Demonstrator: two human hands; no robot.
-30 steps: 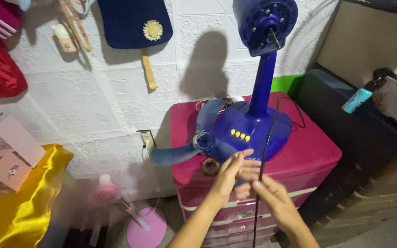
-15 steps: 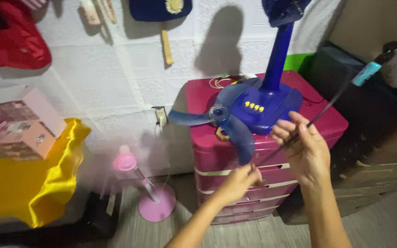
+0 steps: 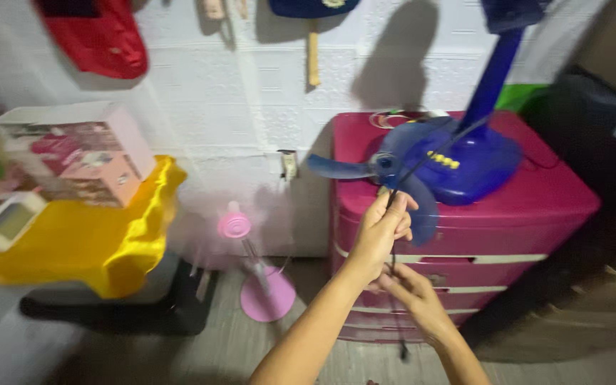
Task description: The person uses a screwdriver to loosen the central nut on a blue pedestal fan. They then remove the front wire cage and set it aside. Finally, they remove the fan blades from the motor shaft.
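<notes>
Now both hands grip the thin black cord (image 3: 422, 153) in front of the pink drawers (image 3: 465, 221), left hand (image 3: 383, 232) pinching it high, right hand (image 3: 411, 296) closed on it lower, so feeding it along looks like the step in hand.

two bare forearms, no sleeves; left hand (image 3: 379, 232), right hand (image 3: 413, 294) (no rings, no watch).

The left hand (image 3: 383, 232) rose above the right hand (image 3: 411, 292) (both gripping the black cord (image 3: 422, 158))
</notes>
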